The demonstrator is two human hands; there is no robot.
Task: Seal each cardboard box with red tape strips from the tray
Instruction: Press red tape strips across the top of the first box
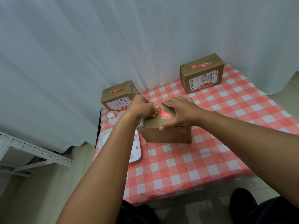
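Observation:
A brown cardboard box (166,135) stands in the middle of the checked table. A red tape strip (165,114) lies across its top. My left hand (142,105) pinches the strip's left end at the box's top left edge. My right hand (179,110) lies flat over the box's top, thumb on its front edge, holding it. A white tray (136,152) with a few red scraps sits left of the box, partly hidden by my left forearm. Two other boxes carry red strips: one at the back left (118,96), one at the back right (202,73).
A white roll with red print (111,116) sits behind the tray. The red-and-white checked cloth (194,167) covers a low table. A white curtain hangs behind. A grey metal rack (32,152) stands on the floor to the left.

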